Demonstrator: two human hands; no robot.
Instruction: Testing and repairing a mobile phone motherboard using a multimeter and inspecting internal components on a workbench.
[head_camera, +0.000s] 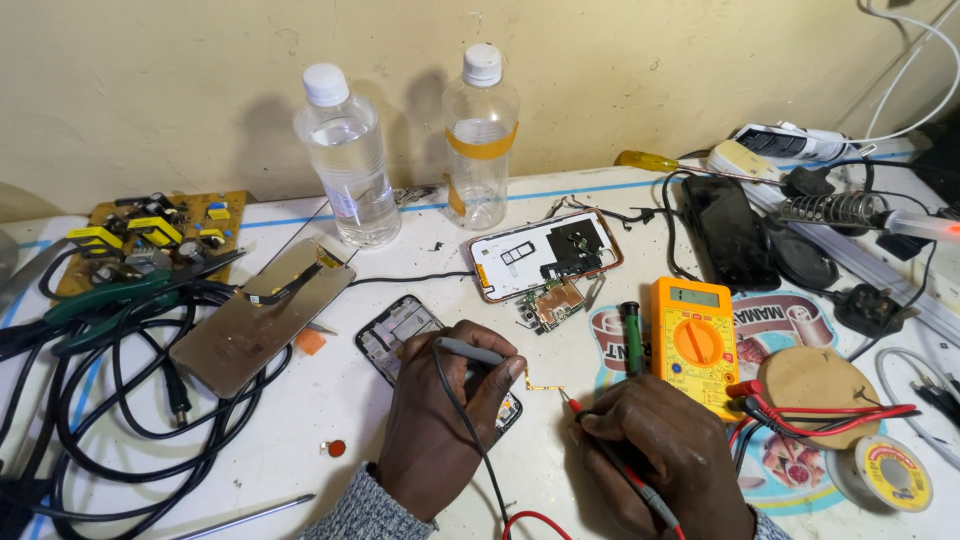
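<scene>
1. The white tabletop (300, 440) is crowded; its far edge meets the wall, where two clear plastic bottles (345, 160) stand side by side.
2. A tangle of black cables (130, 400) fills the left side toward the near-left corner, with a yellow-brown circuit board (150, 235) at the far-left edge and a silvery phone back panel (260, 315) lying just inside them.
3. The most open patch lies near the front edge, between the cables and the left hand (440, 420), broken only by a small orange disc (337, 448) and a thin metal rod (240, 518).
4. The left hand rests at the front middle, fingers curled, pinching a grey-tipped black probe (468, 350) over a dark phone frame (400, 335) that it partly covers.
5. The right hand (665, 450) sits just beside it, fingers closed around a red probe (600, 440), whose tip touches a small gold flex strip (545, 385) between the hands.
6. An orange multimeter (695, 340) lies just beyond the right hand, an opened white phone (545, 255) farther back, and a solder spool (893, 472) toward the near-right corner.
</scene>
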